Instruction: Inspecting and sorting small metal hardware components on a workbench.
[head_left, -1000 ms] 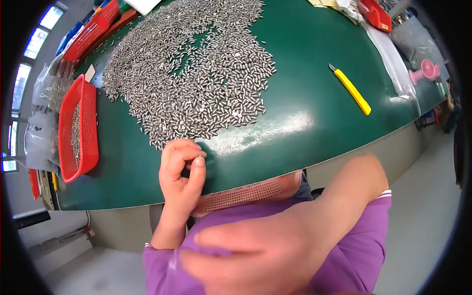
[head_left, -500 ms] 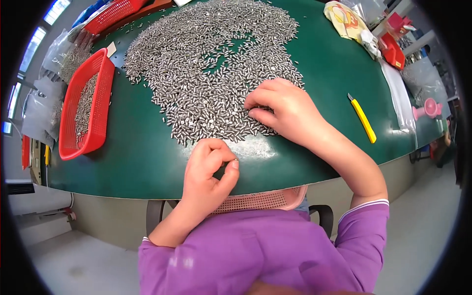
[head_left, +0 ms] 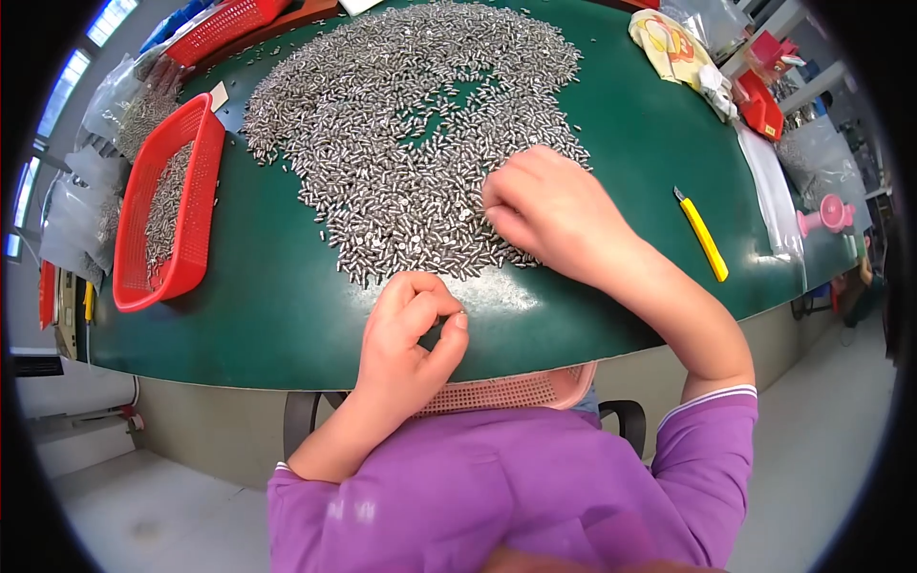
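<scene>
A broad heap of small silvery metal pins [head_left: 382, 181] is spread over the green table. My left hand [head_left: 406, 329] is at the near edge of the heap, its thumb and index finger closed in a pinch. A tiny glint shows at those fingertips, too small to name. Over the right side of the heap lies my right hand [head_left: 559, 205], fingers curled together and pointing left. Its fingertips are turned down toward the pins, so whatever they hold is hidden.
To the left stands a red plastic basket [head_left: 201, 220] with more pins inside. A yellow utility knife [head_left: 702, 236] lies on the right. Beyond it are a patterned cloth [head_left: 669, 46] and a small pink fan [head_left: 833, 213]. A pink basket [head_left: 506, 392] sits below the table's front edge.
My right hand has shifted slightly, and its fingers have drawn closer together, with the thumb tucked in. My left hand keeps its pinch almost in the same place.
</scene>
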`<action>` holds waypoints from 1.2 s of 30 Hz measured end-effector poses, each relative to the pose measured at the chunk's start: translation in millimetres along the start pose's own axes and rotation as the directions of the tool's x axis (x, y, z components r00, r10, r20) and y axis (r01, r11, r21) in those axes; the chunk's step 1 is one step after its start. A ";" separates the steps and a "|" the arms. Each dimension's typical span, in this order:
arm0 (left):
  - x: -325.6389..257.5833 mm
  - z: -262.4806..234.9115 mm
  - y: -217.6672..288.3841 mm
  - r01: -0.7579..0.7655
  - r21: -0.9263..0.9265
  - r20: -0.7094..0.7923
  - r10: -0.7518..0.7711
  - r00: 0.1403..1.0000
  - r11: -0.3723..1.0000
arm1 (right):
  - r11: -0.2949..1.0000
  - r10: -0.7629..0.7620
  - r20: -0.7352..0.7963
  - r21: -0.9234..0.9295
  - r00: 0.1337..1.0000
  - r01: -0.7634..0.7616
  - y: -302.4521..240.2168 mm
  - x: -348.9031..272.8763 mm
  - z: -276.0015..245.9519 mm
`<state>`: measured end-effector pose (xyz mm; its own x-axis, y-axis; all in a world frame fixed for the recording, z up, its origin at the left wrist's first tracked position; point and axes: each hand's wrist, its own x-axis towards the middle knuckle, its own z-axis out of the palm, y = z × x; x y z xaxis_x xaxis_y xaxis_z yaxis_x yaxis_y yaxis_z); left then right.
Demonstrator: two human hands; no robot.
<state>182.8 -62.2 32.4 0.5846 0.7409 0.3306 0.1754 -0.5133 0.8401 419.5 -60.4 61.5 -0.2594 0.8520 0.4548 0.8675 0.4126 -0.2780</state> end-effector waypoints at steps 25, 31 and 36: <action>8.8 13.2 -1.2 -0.132 0.500 -0.023 0.165 0.986 0.856 | 0.926 0.325 0.158 0.148 0.932 -0.348 -45.4 -76.2 -44.9; 5.4 18.0 0.1 0.034 0.431 -0.015 -0.031 0.999 0.902 | 0.945 0.256 0.119 0.176 0.959 -0.274 -46.0 -57.1 -7.7; 8.0 21.6 6.3 0.012 0.325 0.037 -0.026 0.999 0.945 | 0.938 0.219 0.097 0.254 0.971 -0.237 -55.5 -53.2 3.9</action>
<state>205.7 -68.9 31.1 0.6090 0.7372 0.2927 0.4307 -0.6173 0.6584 383.5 -127.4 49.4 -0.1029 0.9489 0.2985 0.7668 0.2668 -0.5838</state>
